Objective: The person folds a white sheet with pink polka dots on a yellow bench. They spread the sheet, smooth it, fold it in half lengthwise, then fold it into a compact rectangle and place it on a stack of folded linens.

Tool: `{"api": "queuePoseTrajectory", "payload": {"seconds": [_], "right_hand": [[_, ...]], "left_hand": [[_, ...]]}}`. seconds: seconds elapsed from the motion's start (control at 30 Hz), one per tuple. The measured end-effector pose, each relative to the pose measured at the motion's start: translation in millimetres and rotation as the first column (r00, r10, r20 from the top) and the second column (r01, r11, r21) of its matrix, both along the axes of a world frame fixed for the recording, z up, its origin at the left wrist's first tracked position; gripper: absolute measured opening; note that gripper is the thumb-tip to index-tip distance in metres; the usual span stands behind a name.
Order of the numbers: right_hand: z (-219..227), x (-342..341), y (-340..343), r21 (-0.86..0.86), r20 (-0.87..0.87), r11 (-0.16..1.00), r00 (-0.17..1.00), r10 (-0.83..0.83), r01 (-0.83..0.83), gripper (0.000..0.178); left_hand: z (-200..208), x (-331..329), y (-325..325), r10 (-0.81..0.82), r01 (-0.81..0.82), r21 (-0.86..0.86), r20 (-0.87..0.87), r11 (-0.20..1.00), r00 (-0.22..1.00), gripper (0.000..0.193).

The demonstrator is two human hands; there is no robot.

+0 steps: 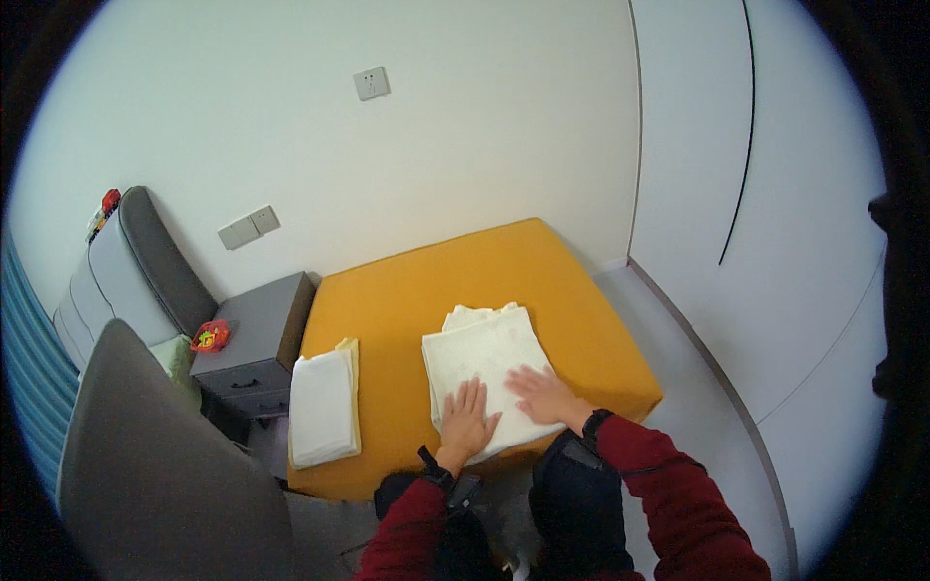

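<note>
A folded cream-white cloth [484,347] lies on the mustard-yellow padded surface [426,286] in front of me. My left hand [468,418] rests flat on the cloth's near left part, fingers stretched out. My right hand [542,395] lies on its right side with the fingers spread, slightly blurred. The cloth's far edge shows uneven layers. To the left, a stack of folded cloths [324,407] sits near the edge of the surface, white on top with pale yellow beneath. Neither hand grips anything.
A grey nightstand [257,329] with drawers stands at the left, bearing a red basket [211,336] of colourful bits. Nearer is a grey upholstered panel [160,465]. White cabinet doors [775,290] rise on the right. A wall socket [371,83] is on the far wall.
</note>
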State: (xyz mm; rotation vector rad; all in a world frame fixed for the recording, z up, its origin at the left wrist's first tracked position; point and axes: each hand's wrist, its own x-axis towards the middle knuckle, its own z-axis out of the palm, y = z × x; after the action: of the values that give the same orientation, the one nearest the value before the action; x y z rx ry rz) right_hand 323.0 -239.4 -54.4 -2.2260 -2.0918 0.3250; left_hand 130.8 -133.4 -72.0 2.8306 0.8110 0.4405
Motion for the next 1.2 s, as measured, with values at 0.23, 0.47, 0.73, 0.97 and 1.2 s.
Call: {"api": "queuePoseTrajectory", "payload": {"seconds": [0.23,0.47,0.73,0.97,1.2], "right_hand": [[1.5,39.9,-52.7,0.198,-0.107,0.876,0.898,-0.426,0.439,0.047],[-25.7,18.3,-98.5,0.158,-0.804,0.71,0.507,-0.31,0.686,0.04],[-42.8,26.9,-100.3,0.14,-0.669,0.923,0.721,-0.18,0.36,0.042],[-41.7,18.5,-96.8,0.249,-0.719,0.806,0.66,-0.217,0.536,0.031],[-17.3,-1.1,-102.1,0.204,-0.243,0.792,0.813,-0.529,0.576,0.02]], "left_hand": [[-2.2,-63.1,-8.1,0.209,-0.209,-0.02,-0.013,0.978,0.978,0.063],[-35.8,-84.9,-40.6,0.725,-0.137,-0.84,0.358,0.526,0.588,0.034],[-43.4,-81.3,-66.3,0.743,-0.025,-0.849,0.447,0.528,0.497,0.027],[-31.2,-83.2,-65.3,0.711,0.034,-0.791,0.567,0.611,0.416,0.034],[-38.6,-93.1,-66.7,0.639,-0.287,-0.656,0.389,0.698,0.664,0.031]]}}
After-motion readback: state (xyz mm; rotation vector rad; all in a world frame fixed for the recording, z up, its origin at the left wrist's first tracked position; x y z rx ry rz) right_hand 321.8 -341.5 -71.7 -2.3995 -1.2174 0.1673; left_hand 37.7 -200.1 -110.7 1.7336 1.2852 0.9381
